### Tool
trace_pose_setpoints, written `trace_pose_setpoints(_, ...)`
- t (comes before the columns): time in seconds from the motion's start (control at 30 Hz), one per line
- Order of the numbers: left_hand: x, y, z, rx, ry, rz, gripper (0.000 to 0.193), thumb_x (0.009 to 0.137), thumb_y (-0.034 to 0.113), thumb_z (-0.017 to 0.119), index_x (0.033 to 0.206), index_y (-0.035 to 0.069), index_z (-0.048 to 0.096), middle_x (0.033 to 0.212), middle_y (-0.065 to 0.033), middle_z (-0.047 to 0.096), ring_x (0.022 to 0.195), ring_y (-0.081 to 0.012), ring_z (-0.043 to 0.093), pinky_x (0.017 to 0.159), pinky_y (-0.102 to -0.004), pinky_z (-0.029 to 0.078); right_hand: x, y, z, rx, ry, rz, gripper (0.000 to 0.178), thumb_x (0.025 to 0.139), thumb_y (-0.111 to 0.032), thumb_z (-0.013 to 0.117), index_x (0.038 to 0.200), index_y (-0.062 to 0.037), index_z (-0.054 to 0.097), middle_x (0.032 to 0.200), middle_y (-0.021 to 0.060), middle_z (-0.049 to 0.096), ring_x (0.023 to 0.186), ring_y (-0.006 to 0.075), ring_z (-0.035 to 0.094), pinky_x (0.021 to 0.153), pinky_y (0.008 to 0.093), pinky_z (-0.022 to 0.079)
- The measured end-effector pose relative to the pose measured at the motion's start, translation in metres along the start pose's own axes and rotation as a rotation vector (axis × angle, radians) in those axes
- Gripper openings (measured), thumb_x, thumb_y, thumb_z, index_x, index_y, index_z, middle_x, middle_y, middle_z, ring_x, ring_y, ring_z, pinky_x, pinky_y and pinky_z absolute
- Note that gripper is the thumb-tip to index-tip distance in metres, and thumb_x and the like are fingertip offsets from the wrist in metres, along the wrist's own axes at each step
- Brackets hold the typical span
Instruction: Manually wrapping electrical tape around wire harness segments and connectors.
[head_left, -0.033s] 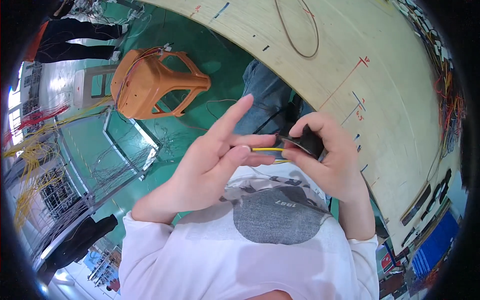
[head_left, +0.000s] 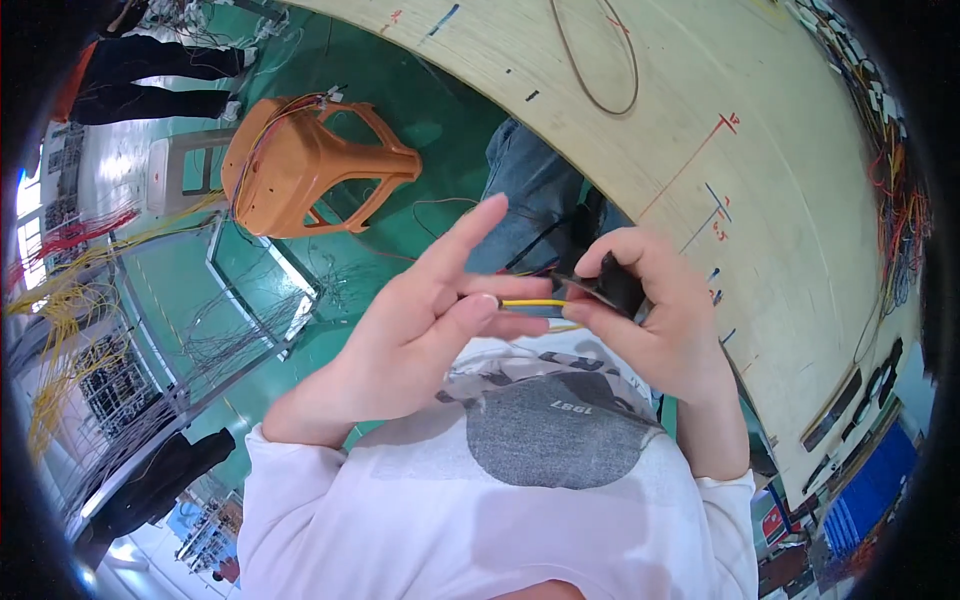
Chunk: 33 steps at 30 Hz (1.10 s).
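Note:
My left hand (head_left: 405, 335) pinches a yellow wire (head_left: 530, 302) between thumb and fingers. Its index finger points up and away, and the other fingers reach along behind the wire. In my right hand (head_left: 670, 310), just to the right, is a black piece (head_left: 622, 290) that looks like a roll of tape, gripped between thumb and curled fingers. The yellow wire runs from the left fingertips to the right thumb. Its right end is hidden there. Both hands are held in front of my white shirt, close together but apart.
A wooden board (head_left: 760, 260) with red and blue marks curves along the right, with a brown cable loop (head_left: 600, 100) on it. Wire bundles (head_left: 890, 190) hang at its far edge. An orange stool (head_left: 290, 175) and a metal frame (head_left: 255, 290) stand left. A person's legs (head_left: 165, 85) show upper left.
The black piece and the fingers near it have shifted very slightly. Both hands keep their hold.

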<state>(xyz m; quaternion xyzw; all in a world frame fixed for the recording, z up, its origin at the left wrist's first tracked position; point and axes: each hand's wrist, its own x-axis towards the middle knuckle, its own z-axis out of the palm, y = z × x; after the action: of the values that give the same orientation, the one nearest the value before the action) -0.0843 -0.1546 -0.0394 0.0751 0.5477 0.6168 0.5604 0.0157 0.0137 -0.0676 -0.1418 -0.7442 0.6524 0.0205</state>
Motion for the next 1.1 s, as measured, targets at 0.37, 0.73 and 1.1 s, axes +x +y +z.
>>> trace_pose_setpoints(0.37,-0.003,0.002,-0.014,-0.316,-0.009,-0.11,0.051,0.085,0.011,0.042,0.129,0.0,0.019,0.105,-0.0278,0.049,0.092,-0.034,0.055,0.084,-0.0392,0.043,0.003,0.006,0.003,0.256,-0.112,0.03,0.027,0.067,0.0,0.063,0.09,-0.0045,0.049,0.079,0.0051,0.054,0.071,0.0125,0.056,0.064,0.0227,0.043)
trace_pose_setpoints(0.73,0.017,-0.009,-0.008,1.076,0.012,0.395,0.012,0.069,0.004,0.059,0.08,0.001,0.057,0.071,-0.0106,0.055,0.063,-0.0232,0.054,0.055,-0.0299,0.042,0.008,0.014,0.013,-0.102,-0.137,-0.119,0.025,0.067,-0.004,0.061,0.089,-0.0061,0.05,0.084,0.0078,0.054,0.079,0.0264,0.05,0.07,0.0319,0.041)
trace_pose_setpoints(1.1,0.022,-0.027,-0.003,0.085,0.327,-0.015,0.009,0.076,0.006,0.058,0.079,-0.002,0.057,0.071,-0.0014,0.056,0.064,-0.0037,0.05,0.057,-0.0165,0.039,-0.016,-0.005,0.031,0.666,0.167,0.483,0.017,0.082,-0.01,0.051,0.092,0.0014,0.058,0.069,0.004,0.057,0.052,0.0052,0.052,0.043,0.0176,0.04)
